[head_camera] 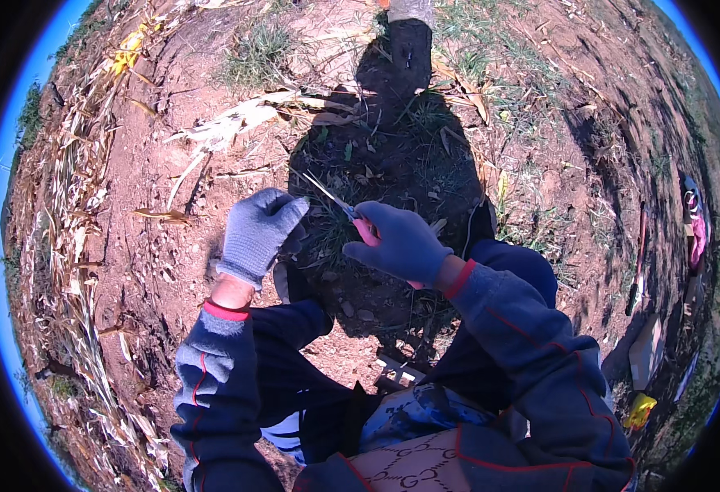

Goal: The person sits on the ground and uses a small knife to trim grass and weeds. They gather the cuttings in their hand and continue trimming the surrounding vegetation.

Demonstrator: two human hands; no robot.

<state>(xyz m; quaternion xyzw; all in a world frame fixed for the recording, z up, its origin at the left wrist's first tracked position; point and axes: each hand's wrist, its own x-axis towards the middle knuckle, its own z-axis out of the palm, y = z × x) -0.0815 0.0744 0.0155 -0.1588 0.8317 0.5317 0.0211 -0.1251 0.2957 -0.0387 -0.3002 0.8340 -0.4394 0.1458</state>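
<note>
My right hand [400, 240], in a grey knit glove, grips pink-handled shears [366, 232]. Their thin pointed blades [326, 190] reach up and left, and a second bit of pink handle shows below the palm. Across a small gap is my left hand [261, 227], also gloved, its thumb and fingers curled toward each other. A speck of green shows at the thumb tip; whether the fingers hold anything is unclear. Under both hands lies shaded soil with grass tufts [329, 230], between my bent knees.
Dry corn husks [237, 126] lie on the soil ahead, and a long row of dry stalks [83, 234] runs down the left. Yellow material [127, 52] lies far left. To the right are a long-handled tool [640, 258], a cardboard box [646, 350] and a yellow bag [640, 411]. A post [410, 43] stands ahead.
</note>
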